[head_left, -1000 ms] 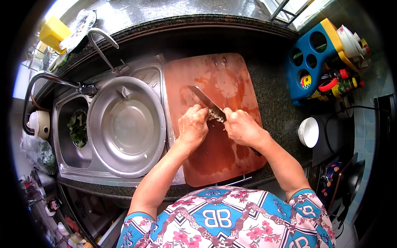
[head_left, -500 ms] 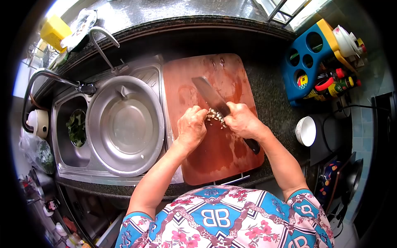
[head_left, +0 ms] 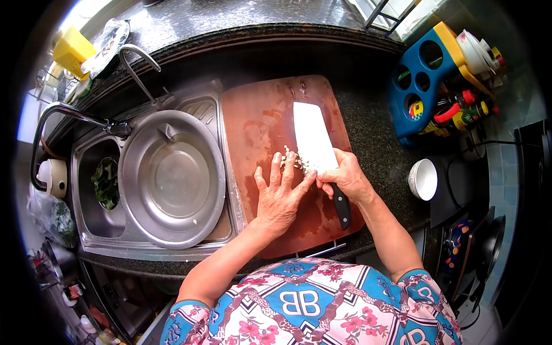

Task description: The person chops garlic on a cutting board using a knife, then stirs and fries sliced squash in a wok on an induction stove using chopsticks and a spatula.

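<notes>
A cleaver (head_left: 315, 135) with a black handle lies tilted nearly flat over the brown cutting board (head_left: 253, 115), its broad blade bright with glare. My right hand (head_left: 349, 177) grips it where the blade meets the handle. My left hand (head_left: 279, 198) is spread, fingers pointing away from me, its thumb at the lower edge of the blade. Between the left fingers and the blade are small pale chopped pieces (head_left: 287, 155), which look like garlic. Some of them are hidden under the fingers and the blade.
Left of the board, a large metal basin (head_left: 221, 190) stands over the sink, with leafy greens (head_left: 106, 184) in the sink bowl beyond it. To the right are a white bowl (head_left: 423, 179) and a blue rack (head_left: 397, 103) near several bottles. Two faucets rise behind the sink.
The cleaver has turned from edge-down to nearly flat, blade facing up. My left hand has opened from a curled grip and spread beside the chopped pieces.
</notes>
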Available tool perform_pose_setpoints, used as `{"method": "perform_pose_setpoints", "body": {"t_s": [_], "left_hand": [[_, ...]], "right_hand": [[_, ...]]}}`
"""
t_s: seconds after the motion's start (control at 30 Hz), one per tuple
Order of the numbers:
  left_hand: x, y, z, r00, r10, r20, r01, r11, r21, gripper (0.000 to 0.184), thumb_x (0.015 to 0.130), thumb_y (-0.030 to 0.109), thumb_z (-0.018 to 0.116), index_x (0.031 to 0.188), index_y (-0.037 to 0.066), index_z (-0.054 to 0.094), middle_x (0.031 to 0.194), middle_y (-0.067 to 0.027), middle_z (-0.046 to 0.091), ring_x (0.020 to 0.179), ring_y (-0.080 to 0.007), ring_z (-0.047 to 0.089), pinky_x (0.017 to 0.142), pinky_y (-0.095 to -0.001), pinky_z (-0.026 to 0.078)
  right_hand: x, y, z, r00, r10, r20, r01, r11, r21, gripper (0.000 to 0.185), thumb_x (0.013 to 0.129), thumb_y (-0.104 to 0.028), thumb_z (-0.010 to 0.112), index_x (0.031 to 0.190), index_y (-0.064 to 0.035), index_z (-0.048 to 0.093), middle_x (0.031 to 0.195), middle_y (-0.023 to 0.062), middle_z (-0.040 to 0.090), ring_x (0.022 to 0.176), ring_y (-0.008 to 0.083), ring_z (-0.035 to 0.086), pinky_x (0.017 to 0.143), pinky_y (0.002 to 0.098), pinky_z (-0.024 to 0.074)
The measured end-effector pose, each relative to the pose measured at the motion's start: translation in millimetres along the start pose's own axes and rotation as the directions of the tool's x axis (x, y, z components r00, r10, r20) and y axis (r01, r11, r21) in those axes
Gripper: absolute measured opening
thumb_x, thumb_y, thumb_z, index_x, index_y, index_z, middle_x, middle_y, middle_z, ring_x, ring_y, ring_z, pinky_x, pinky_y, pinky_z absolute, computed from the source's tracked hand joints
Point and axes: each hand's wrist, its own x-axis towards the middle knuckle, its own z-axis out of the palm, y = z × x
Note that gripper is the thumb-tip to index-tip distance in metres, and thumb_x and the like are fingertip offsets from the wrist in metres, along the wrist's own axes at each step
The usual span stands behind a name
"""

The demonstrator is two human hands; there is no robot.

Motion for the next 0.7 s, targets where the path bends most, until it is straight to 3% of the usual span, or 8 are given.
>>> {"method": "perform_pose_setpoints", "body": {"t_s": [0.3, 0.57, 0.7], "left_hand": [[3, -6, -2, 0.987, -0.124, 0.100, 0.128, 0.991, -0.031, 0.057, 0.070, 0.005, 0.055, 0.125, 0.020, 0.047, 0.140, -0.0171, 0.026, 0.130, -0.0367, 0.020, 0.097, -0.0578, 0.016], [16, 0, -1, 1.000, -0.016, -0.003, 0.016, 0.998, -0.054, 0.058, 0.071, 0.004, 0.054, 0.126, 0.022, 0.046, 0.142, -0.0162, 0.023, 0.132, -0.0365, 0.017, 0.095, -0.0606, 0.017], [16, -7, -3, 0.976, -0.112, 0.185, 0.124, 0.991, -0.052, 0.059, 0.073, 0.003, 0.054, 0.129, 0.018, 0.043, 0.142, -0.0168, 0.022, 0.131, -0.0384, 0.016, 0.096, -0.0617, 0.016]], "right_hand": [[-15, -2, -2, 0.999, 0.026, -0.032, -0.025, 0.999, 0.041, 0.025, 0.067, 0.005, 0.051, 0.093, 0.0081, 0.050, 0.063, 0.0123, 0.058, 0.039, 0.0114, 0.049, 0.035, 0.0226, 0.0407], [-15, -7, 7, 0.999, 0.012, -0.053, -0.016, 0.997, -0.074, 0.023, 0.066, 0.004, 0.051, 0.089, 0.0062, 0.050, 0.062, 0.0102, 0.057, 0.042, 0.0112, 0.052, 0.037, 0.0225, 0.0418], [-21, -13, 0, 0.998, 0.040, -0.053, -0.045, 0.994, -0.100, 0.023, 0.066, 0.003, 0.052, 0.089, 0.0060, 0.050, 0.062, 0.0098, 0.057, 0.042, 0.0116, 0.052, 0.037, 0.0228, 0.0415]]}}
